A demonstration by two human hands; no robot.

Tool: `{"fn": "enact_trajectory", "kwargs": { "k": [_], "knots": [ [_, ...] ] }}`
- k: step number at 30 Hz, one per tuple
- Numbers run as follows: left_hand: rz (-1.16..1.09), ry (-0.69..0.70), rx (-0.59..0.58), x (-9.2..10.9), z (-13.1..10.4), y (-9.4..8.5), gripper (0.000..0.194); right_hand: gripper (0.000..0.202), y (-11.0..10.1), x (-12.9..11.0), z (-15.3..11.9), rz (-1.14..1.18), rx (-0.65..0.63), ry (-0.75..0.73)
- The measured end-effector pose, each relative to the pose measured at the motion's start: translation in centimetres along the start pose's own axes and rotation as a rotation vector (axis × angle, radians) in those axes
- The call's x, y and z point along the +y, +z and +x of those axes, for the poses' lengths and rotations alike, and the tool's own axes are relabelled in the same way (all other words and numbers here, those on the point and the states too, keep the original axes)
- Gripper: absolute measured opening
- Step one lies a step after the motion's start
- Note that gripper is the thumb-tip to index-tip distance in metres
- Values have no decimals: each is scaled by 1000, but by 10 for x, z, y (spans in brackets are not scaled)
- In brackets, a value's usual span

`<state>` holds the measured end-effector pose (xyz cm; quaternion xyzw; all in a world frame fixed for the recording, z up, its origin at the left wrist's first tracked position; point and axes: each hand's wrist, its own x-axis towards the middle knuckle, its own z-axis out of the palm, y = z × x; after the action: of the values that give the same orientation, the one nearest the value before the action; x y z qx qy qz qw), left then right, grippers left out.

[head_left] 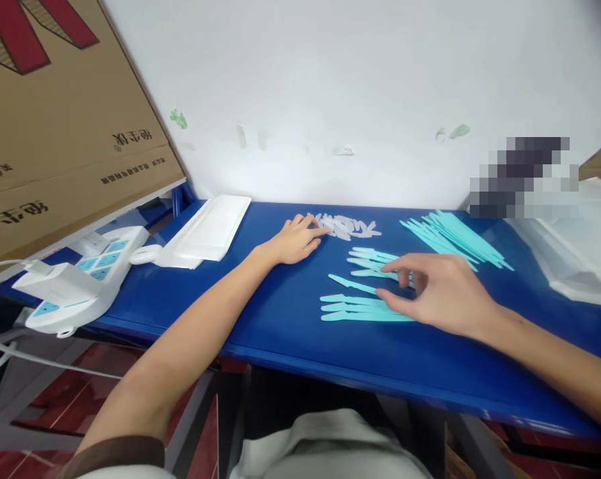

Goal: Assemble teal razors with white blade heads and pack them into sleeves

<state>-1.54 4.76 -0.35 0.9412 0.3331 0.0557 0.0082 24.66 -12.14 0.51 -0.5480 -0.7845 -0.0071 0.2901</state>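
The laying out looks only partly done: on the blue table (280, 313), some teal sticks (363, 307) lie side by side in a near row, a few more lie just beyond, and one slanted stick (351, 283) sits between. A teal bundle (454, 236) remains loosely heaped at the far right, and the small pale pieces (347, 226) are piled at the far middle. The right hand (432, 293) is over the rows, thumb and forefinger apart; the left hand (297, 239), fingers parted, reaches the pile's left edge. Whether its fingertips touch a piece, I cannot tell.
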Motion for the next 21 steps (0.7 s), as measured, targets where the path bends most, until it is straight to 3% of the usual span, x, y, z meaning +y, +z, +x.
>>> {"fn": "enact_trajectory", "kwargs": {
  "k": [5,10,16,21],
  "knots": [
    [-69,40,23,-5,-5,-7,45,28,-3,-7,-3,83,30,-50],
    [-126,88,44,-8,-12,-14,44,30,-2,5,-8,129,33,-123],
    [-133,65,76,-9,-13,-14,41,24,-1,8,-2,102,-34,-153],
    [-113,38,104,-15,-12,-10,38,29,-1,3,5,11,-133,-307]
  ]
}}
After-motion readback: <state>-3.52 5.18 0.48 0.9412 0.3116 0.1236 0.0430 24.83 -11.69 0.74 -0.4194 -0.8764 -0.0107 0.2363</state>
